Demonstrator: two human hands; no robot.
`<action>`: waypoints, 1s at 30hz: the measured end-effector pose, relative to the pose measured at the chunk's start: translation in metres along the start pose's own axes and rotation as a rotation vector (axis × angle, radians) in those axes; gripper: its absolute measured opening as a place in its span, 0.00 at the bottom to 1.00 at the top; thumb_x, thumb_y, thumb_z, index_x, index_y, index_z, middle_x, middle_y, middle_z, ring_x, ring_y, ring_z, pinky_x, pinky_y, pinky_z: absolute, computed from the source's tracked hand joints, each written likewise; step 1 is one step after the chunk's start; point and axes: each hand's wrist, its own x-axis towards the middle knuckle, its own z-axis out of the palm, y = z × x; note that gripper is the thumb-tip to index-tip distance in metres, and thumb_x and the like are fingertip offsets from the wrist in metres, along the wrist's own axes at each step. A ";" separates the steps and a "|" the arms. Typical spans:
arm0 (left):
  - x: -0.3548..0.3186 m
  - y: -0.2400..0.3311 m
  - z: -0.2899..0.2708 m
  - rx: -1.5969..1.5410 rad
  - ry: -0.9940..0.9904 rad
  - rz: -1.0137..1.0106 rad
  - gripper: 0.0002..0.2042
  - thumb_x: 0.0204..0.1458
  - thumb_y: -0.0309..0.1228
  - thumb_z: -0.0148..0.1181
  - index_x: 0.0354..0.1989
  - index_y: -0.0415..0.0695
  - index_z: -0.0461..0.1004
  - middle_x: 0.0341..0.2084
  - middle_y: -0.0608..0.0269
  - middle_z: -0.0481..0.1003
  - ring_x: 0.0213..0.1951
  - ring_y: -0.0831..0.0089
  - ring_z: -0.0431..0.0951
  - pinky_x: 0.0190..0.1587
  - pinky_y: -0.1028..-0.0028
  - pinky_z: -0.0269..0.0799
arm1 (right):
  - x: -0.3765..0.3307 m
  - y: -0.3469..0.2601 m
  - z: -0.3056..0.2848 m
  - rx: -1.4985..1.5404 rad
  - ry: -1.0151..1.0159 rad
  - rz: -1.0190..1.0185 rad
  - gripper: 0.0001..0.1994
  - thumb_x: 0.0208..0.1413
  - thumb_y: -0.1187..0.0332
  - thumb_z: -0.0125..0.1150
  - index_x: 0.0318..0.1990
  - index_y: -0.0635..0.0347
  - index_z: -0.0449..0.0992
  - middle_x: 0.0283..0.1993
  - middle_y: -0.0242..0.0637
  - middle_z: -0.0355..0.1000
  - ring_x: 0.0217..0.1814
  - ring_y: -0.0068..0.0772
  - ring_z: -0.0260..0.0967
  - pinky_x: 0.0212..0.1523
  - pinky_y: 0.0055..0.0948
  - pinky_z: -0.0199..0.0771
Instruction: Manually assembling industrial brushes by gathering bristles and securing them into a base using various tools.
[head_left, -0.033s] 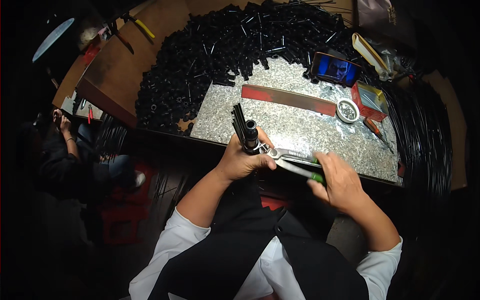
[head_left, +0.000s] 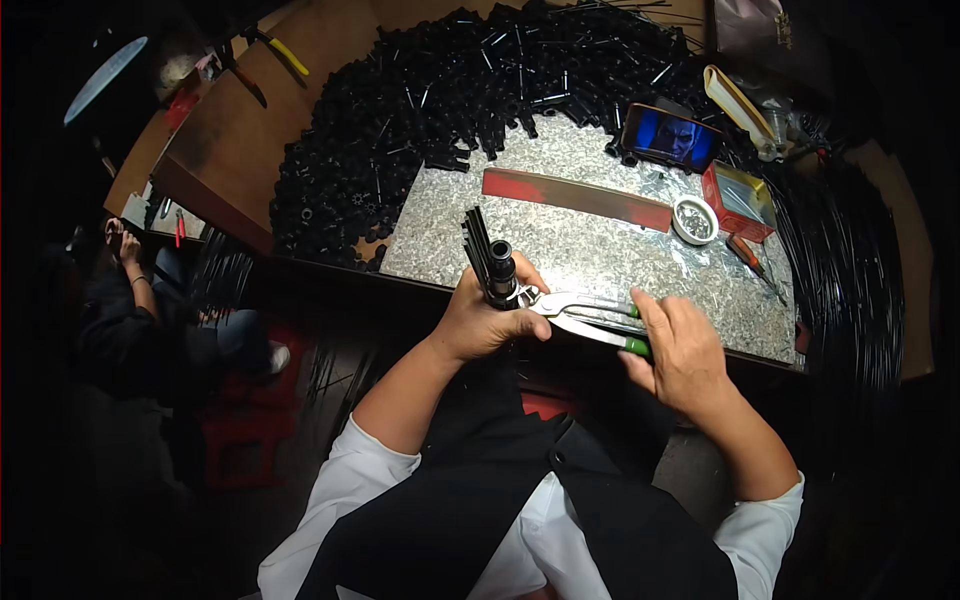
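My left hand is wrapped round a bundle of thin black rods with a black tube standing among them, like a folded umbrella frame. The tube's round hollow end points up at me. At its side, by my left thumb, are the jaws of metal pliers with green grips; a bit of wire seems to show there, too small to make out. My right hand holds the pliers by their handles, which stand apart. Both hands are over the near edge of the speckled tabletop.
A heap of black tubular parts covers the far left and back. A reddish bar, white dish, red box, phone and screwdriver lie ahead. Long black rods hang right. Another person sits left.
My right hand and the pliers' handles have shifted slightly upward in the picture, and the handles look a little wider apart. My left hand and the bundle have stayed nearly still.
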 end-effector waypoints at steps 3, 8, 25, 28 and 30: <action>0.002 -0.012 -0.009 -0.034 -0.052 0.035 0.31 0.22 0.52 0.77 0.30 0.41 0.72 0.29 0.70 0.69 0.31 0.80 0.67 0.35 0.78 0.63 | 0.002 0.000 -0.007 0.492 -0.328 0.177 0.24 0.50 0.59 0.64 0.51 0.64 0.69 0.31 0.41 0.67 0.31 0.35 0.67 0.34 0.34 0.68; 0.008 -0.006 -0.006 0.051 -0.108 0.120 0.33 0.17 0.43 0.80 0.35 0.43 0.70 0.33 0.71 0.66 0.34 0.78 0.65 0.38 0.77 0.62 | 0.016 0.010 -0.027 0.792 -0.760 0.390 0.19 0.56 0.60 0.59 0.49 0.64 0.72 0.35 0.47 0.73 0.37 0.31 0.70 0.43 0.29 0.69; 0.001 -0.011 0.002 -0.184 -0.007 -0.062 0.47 0.14 0.60 0.69 0.42 0.40 0.58 0.14 0.77 0.65 0.19 0.88 0.65 0.25 0.87 0.59 | 0.014 0.005 -0.001 0.433 -0.431 0.197 0.13 0.49 0.66 0.64 0.32 0.63 0.66 0.24 0.51 0.70 0.29 0.57 0.70 0.29 0.46 0.69; 0.001 -0.006 -0.001 -0.208 -0.026 -0.071 0.48 0.14 0.60 0.69 0.43 0.40 0.57 0.14 0.77 0.64 0.19 0.88 0.64 0.22 0.86 0.57 | 0.008 0.006 -0.008 0.333 -0.389 0.154 0.15 0.45 0.67 0.65 0.34 0.62 0.66 0.27 0.49 0.71 0.31 0.54 0.70 0.29 0.44 0.70; 0.000 -0.012 -0.006 -0.337 -0.110 -0.122 0.36 0.21 0.42 0.81 0.37 0.44 0.62 0.19 0.79 0.61 0.21 0.90 0.60 0.24 0.86 0.53 | 0.007 0.006 -0.018 0.254 -0.353 0.124 0.15 0.43 0.68 0.66 0.36 0.61 0.66 0.29 0.47 0.71 0.31 0.53 0.71 0.30 0.43 0.70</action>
